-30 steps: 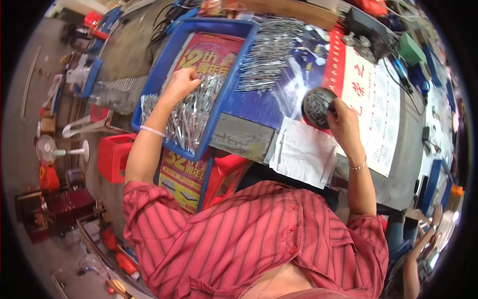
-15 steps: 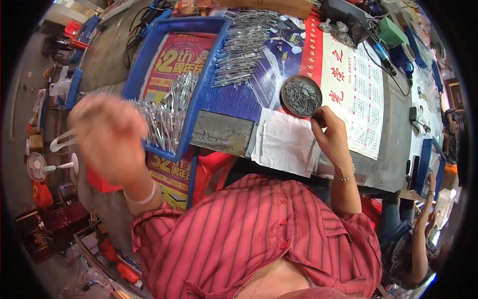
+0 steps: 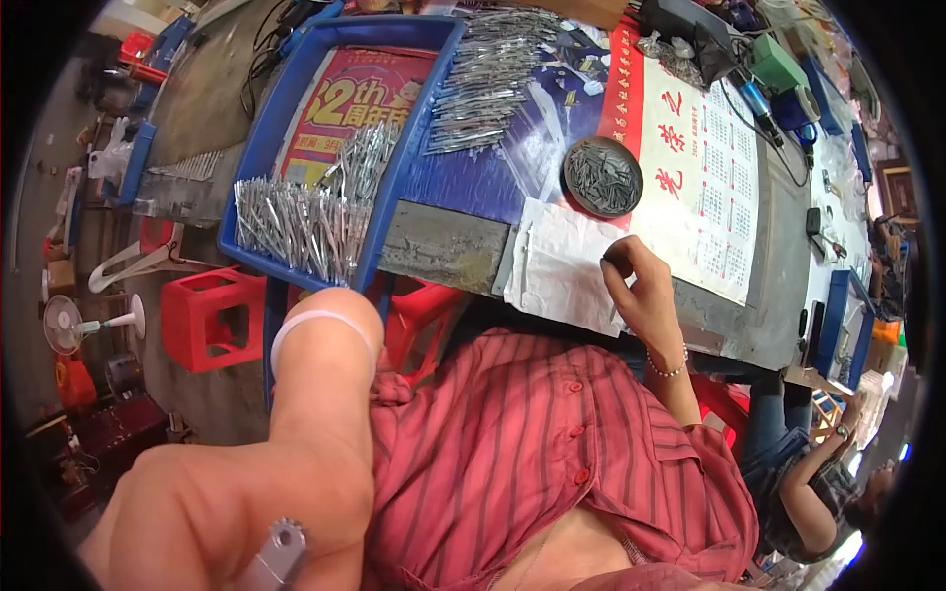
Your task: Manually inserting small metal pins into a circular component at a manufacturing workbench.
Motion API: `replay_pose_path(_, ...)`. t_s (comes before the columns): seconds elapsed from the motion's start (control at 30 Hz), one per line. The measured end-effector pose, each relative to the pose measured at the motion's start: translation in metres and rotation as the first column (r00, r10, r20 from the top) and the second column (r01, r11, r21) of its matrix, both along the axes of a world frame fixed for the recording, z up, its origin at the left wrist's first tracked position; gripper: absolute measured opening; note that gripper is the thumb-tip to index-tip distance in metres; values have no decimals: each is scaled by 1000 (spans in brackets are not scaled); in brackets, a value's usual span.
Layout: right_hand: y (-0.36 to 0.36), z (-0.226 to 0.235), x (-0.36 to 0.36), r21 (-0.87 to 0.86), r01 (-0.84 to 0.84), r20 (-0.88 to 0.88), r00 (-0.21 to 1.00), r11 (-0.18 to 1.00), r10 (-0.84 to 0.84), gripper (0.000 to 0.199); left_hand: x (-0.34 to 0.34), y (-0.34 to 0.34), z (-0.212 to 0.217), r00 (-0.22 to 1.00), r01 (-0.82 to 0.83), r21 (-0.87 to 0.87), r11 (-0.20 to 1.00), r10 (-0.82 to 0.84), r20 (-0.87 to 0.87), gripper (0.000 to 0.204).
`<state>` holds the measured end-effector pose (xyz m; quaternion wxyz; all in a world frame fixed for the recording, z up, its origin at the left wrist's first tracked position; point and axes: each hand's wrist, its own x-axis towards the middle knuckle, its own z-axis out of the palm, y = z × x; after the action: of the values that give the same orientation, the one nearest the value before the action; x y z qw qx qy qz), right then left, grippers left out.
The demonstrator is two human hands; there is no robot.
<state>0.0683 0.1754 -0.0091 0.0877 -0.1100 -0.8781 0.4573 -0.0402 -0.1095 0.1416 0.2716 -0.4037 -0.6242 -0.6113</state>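
Note:
My left hand is raised close to the camera at the lower left. Its fingers are closed on a slim silver metal piece whose rounded end has a hole; the rest is hidden. Over the white cloth at the table's front edge, my right hand has thumb and forefinger pinched together. A small dark tip shows at those fingers, too small to name. Just beyond it stands a round dark dish of small grey metal pieces. The blue tray at left holds many slim silver pieces.
More slim silver pieces lie in rows right of the tray. A red and white calendar sheet covers the table's right part. Red stools and a white fan are at left. Another person sits at right.
My left hand has come from beside the blue tray down and closer to the camera, now showing the silver piece. My right hand has drawn back from the dish to over the cloth.

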Motion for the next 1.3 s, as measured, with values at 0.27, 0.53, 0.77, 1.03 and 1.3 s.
replay_pose_path(0.27,-5,6,6,10,-51,15,999,999,51,10,4,27,12,968,250,133,959,-252,-8,14)
replay_pose_path(0.53,-15,7,3,-4,-87,9,996,996,87,10,11,27,23,874,481,281,831,-481,-73,16)
replay_pose_path(0.77,-18,3,-2,2,-87,-51,995,996,87,11,20,17,27,744,647,437,625,-643,-181,19)
replay_pose_path(1.03,-14,14,0,-437,22,-19,999,899,-34,20,18,56,-70,654,434,322,842,-540,530,13)
replay_pose_path(1.3,-15,15,-4,-676,12,-53,996,737,-65,19,12,55,-138,657,289,147,946,-307,689,17)
